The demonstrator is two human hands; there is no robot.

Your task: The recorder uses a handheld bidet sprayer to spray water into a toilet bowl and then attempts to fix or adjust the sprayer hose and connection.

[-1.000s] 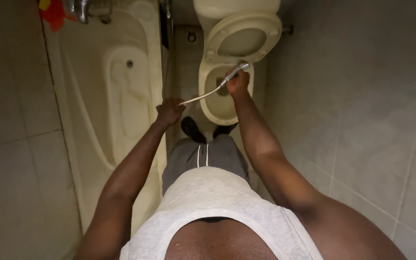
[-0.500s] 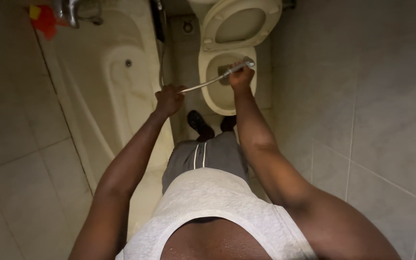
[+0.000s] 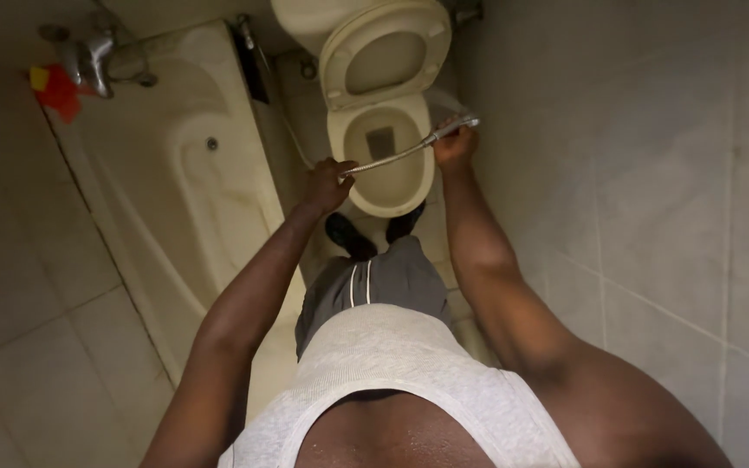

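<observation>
A cream toilet bowl (image 3: 359, 186) stands ahead of me with its seat and lid (image 3: 385, 61) raised. My right hand (image 3: 454, 147) grips the metal spray head (image 3: 454, 128) of a hand shower at the bowl's right rim. A flexible metal hose (image 3: 387, 160) stretches from it across the bowl to my left hand (image 3: 327, 184), which is closed on the hose at the bowl's left side. Both arms are extended forward. My feet in dark shoes (image 3: 346, 234) stand just in front of the bowl.
A cream bathtub (image 3: 153, 165) runs along the left, with a metal tap (image 3: 93, 61) and a red and yellow item (image 3: 55, 87) at its far end. Grey tiled wall (image 3: 651, 173) stands close on the right. Tiled floor (image 3: 36, 347) lies at lower left.
My right hand has carried the spray head from over the bowl out to its right rim. The left hand keeps its hold on the hose. The view has shifted slightly.
</observation>
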